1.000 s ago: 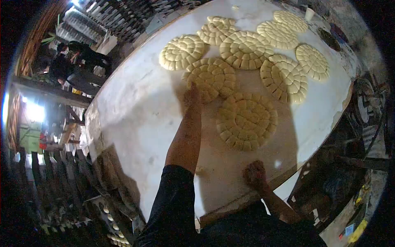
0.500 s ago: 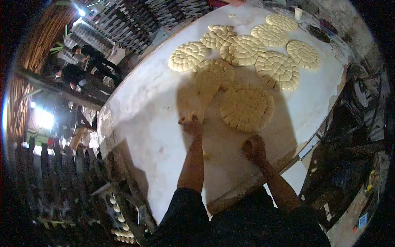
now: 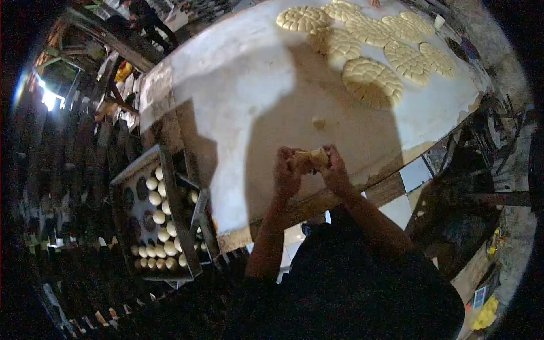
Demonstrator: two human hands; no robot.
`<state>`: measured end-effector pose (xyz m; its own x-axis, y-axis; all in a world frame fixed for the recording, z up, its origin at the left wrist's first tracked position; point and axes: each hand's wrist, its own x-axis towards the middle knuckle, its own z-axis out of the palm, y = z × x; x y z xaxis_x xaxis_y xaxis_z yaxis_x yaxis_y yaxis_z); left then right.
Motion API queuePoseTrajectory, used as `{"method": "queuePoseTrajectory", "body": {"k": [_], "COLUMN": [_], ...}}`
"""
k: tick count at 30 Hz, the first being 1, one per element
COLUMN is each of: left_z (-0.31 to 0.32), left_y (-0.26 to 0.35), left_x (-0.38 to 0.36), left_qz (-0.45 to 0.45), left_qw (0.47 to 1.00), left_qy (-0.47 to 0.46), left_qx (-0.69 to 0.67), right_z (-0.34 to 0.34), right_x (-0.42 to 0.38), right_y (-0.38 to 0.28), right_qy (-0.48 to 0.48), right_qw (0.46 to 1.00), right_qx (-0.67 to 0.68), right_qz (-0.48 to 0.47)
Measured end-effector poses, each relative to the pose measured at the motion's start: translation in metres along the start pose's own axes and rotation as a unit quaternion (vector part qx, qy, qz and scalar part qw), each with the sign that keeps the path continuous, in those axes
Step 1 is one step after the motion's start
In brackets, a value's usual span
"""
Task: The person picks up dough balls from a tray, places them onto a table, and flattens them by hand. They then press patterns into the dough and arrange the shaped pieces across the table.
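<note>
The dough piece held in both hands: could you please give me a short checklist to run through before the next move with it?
1. Dough piece held by both the left hand and the right hand: ok.
2. Hands over the table, near its front edge: ok.
3. Bare table surface ahead of the hands, apart from a small dough scrap: ok.
4. Scored dough rounds lie farther back, apart from the hands: ok.
5. Tray of dough balls sits below the table on the left: ok.
6. Shape of the held piece: cannot tell, it is shadowed and partly covered by the fingers.
</note>
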<state>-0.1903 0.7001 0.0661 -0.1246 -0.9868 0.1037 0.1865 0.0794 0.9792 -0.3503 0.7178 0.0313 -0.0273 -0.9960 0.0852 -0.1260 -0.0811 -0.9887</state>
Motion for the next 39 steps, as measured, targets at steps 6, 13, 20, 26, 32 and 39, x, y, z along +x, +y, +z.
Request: {"method": "queuePoseTrajectory", "body": {"k": [6, 13, 20, 26, 32, 39], "left_z": [-0.046, -0.086, 0.028, 0.012, -0.036, -0.017], "left_y": [-0.046, -0.069, -0.069, -0.079, -0.068, -0.067], "left_x": [-0.034, -0.027, 0.083, -0.016, 0.086, -0.005], "left_qz": [-0.022, 0.150, 0.073, -0.034, 0.062, 0.066], "left_qw": [0.972, 0.702, 0.826, 0.715, 0.731, 0.745], "left_qy": [0.209, -0.070, 0.118, -0.117, 0.170, 0.009], "left_qx": [0.102, 0.693, 0.546, 0.688, 0.658, 0.663], "right_z": [-0.053, -0.184, -0.100, -0.165, -0.124, -0.156], "right_x": [0.001, 0.035, 0.120, 0.076, 0.171, 0.123], "right_y": [-0.021, 0.053, 0.068, 0.067, 0.056, 0.072], "right_qy": [0.003, -0.072, -0.089, -0.324, -0.210, -0.339], "right_qw": [0.987, 0.812, 0.895, 0.826, 0.813, 0.746], "right_qx": [0.120, -0.509, -0.402, -0.366, -0.474, -0.482], "right_qz": [0.103, -0.277, -0.170, -0.281, -0.265, -0.310]}}
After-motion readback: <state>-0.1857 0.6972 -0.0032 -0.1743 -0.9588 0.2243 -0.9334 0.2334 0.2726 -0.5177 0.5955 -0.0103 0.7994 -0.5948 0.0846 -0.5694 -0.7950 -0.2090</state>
